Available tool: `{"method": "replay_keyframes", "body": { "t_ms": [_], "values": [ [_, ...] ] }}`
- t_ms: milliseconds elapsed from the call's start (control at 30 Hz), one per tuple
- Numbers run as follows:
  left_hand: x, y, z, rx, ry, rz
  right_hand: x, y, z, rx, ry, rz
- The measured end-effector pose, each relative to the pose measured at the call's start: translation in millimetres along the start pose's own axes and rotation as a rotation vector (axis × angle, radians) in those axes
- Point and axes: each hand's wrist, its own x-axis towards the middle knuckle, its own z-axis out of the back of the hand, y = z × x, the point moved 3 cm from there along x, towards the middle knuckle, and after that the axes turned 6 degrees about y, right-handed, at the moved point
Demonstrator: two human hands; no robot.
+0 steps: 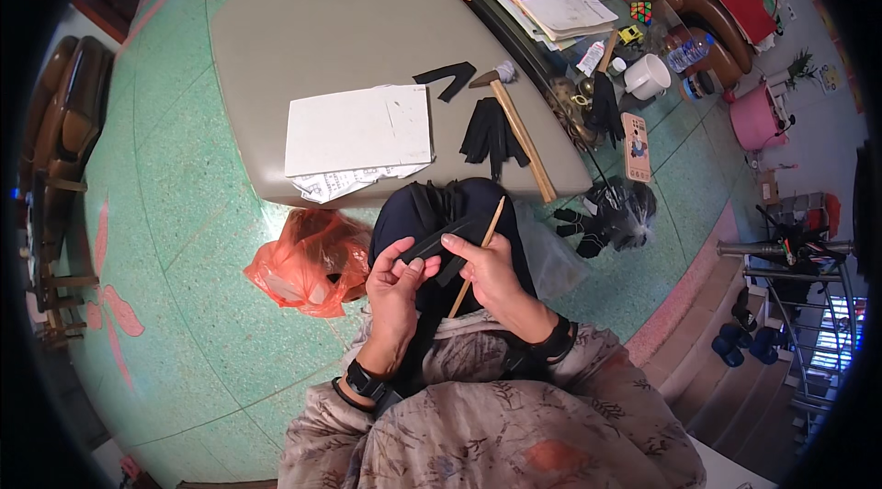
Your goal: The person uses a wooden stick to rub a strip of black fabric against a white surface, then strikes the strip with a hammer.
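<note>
Above my lap, my left hand point(400, 282) pinches one end of a black fabric strip point(431, 245) between thumb and fingers. The strip's other part is gripped by my right hand point(486, 268), which also holds a thin wooden stick point(490, 230) slanting past its fingers. More black fabric lies over my knees. On the beige padded surface ahead rest a white board point(358, 130) on printed paper, a bundle of black strips point(490, 134), a long wooden stick point(522, 141), a folded black strip point(448, 77) and a brown pointed piece with a whitish wrapped end point(493, 75).
An orange plastic bag point(310, 265) sits on the green floor at left. A clear plastic bag point(551, 254) lies right of my knees, near black cloth pieces. The dark side table at upper right bears papers point(561, 6), a white mug point(648, 77) and a phone point(635, 148).
</note>
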Motion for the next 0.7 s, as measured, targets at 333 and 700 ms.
{"method": "replay_keyframes", "body": {
  "t_ms": [333,700],
  "values": [
    [7.4,2.7,22.9,0.156,0.109,0.071,20.7,14.5,25.6,-0.183,0.054,-0.012],
    [18.1,-3.3,17.1,0.447,0.225,0.109,13.1,11.9,8.8,-0.581,0.408,-0.036]
  ]
}}
